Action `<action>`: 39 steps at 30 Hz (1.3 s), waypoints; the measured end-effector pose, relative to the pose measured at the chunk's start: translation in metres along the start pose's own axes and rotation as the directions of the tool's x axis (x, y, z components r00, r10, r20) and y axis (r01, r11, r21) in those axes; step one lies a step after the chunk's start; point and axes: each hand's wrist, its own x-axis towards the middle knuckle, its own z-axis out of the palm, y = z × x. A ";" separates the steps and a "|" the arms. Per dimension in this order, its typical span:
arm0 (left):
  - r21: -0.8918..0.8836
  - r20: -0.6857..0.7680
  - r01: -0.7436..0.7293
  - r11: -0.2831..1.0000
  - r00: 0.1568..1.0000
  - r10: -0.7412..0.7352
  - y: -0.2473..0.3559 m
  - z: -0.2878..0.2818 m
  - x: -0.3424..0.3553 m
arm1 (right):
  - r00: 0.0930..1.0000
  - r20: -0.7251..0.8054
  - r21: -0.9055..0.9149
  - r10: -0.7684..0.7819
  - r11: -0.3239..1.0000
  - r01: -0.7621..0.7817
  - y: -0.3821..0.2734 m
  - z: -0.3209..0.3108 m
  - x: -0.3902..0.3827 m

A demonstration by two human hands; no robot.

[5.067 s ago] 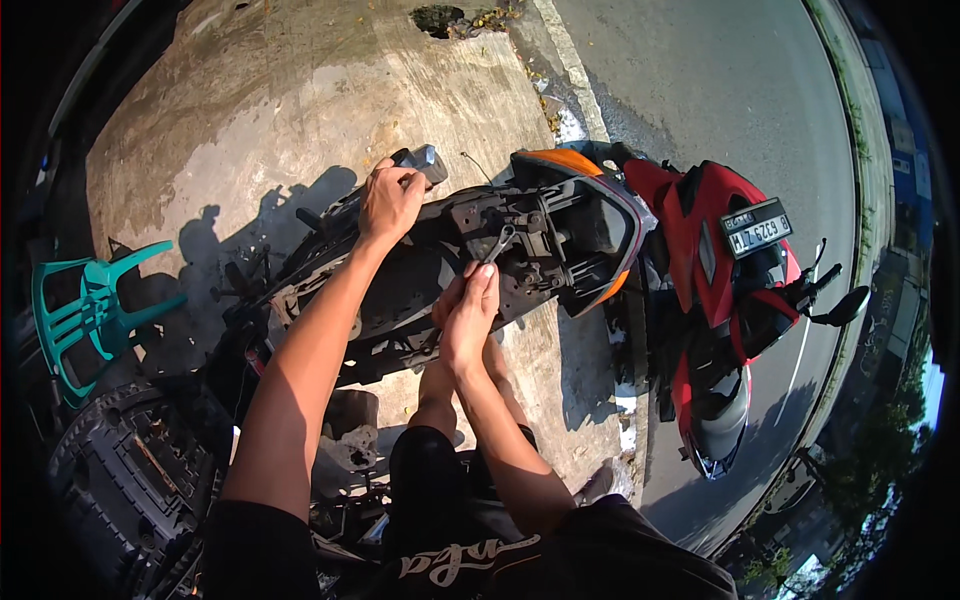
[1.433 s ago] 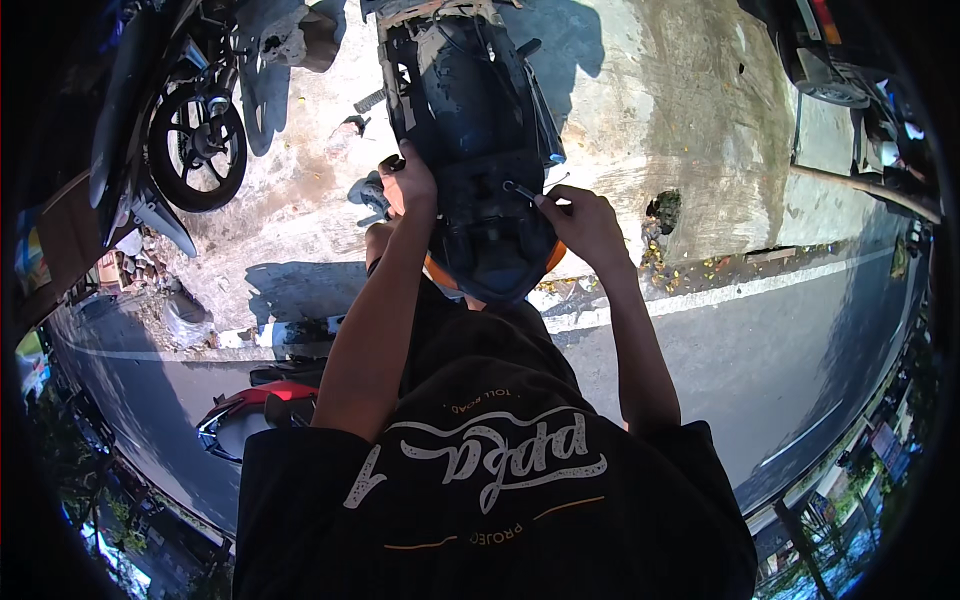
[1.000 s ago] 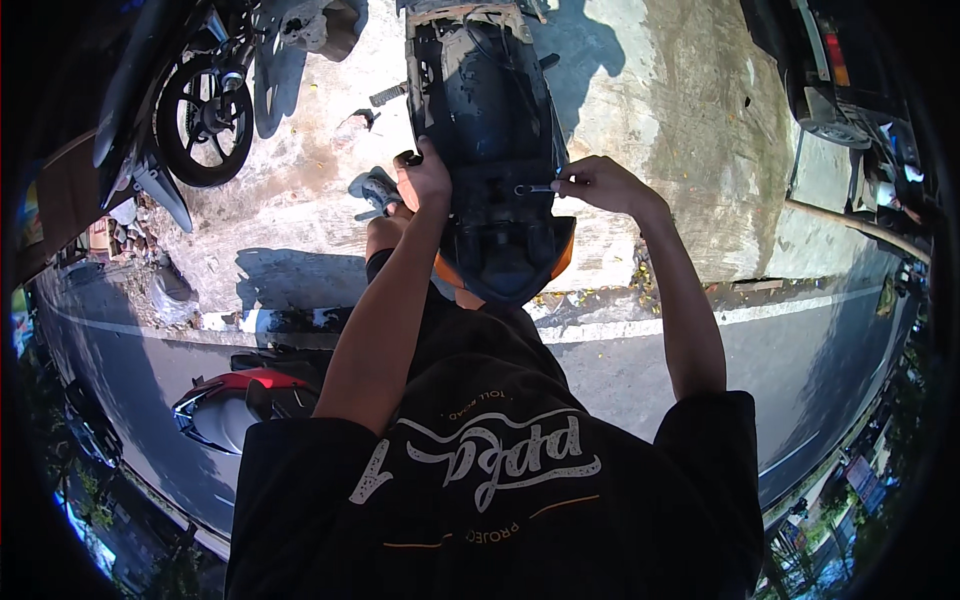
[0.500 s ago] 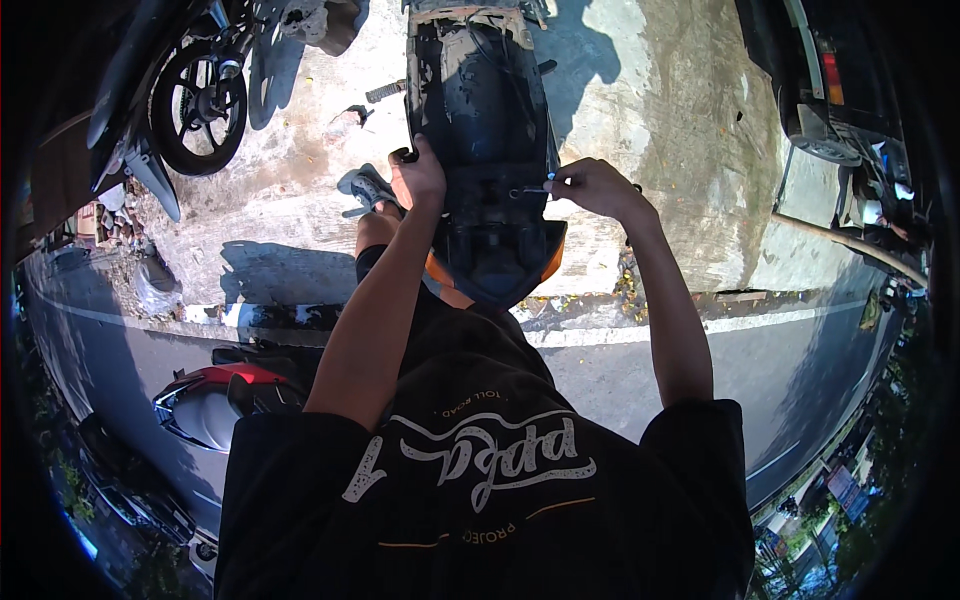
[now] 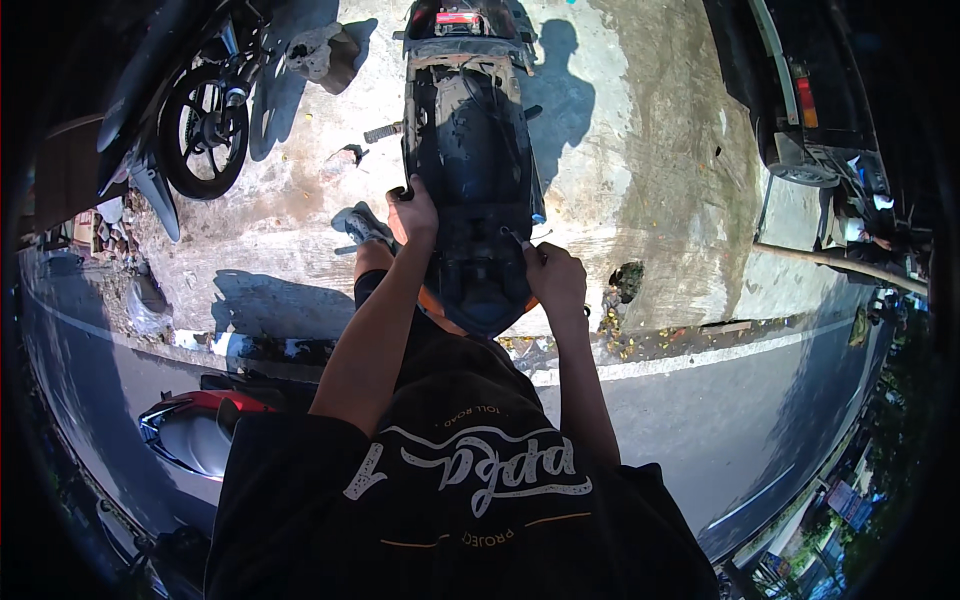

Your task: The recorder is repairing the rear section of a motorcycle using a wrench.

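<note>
A motorcycle [image 5: 480, 130] stands in front of me with its seat off, so the dark inner frame and fender lie bare. My left hand [image 5: 414, 214] is closed on the left edge of its rear body. In my right hand [image 5: 557, 272] is a slim metal spanner [image 5: 515, 236], gripped near one end. The spanner's ring end rests at the dark rear part of the motorcycle, right of the middle. Whether the ring sits around a bolt is too small to tell. Below both hands is the orange-sided tail [image 5: 485, 312].
Another motorcycle's front wheel [image 5: 203, 132] stands at the far left, near a rough stone block [image 5: 323, 57]. A dark vehicle [image 5: 800, 95] is parked at the right, with a long pole [image 5: 840, 262] nearby. Behind me on the road is a red motorcycle [image 5: 205, 430].
My right hand has moved inward and lower, and the spanner has swung from nearly level to a slant. My left hand stays on the motorcycle's edge. The whole view has shifted slightly.
</note>
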 end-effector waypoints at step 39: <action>-0.015 -0.019 -0.007 1.000 1.000 0.006 -0.005 0.001 0.005 | 0.835 0.474 0.383 -0.280 0.919 0.091 0.031 -0.049 0.068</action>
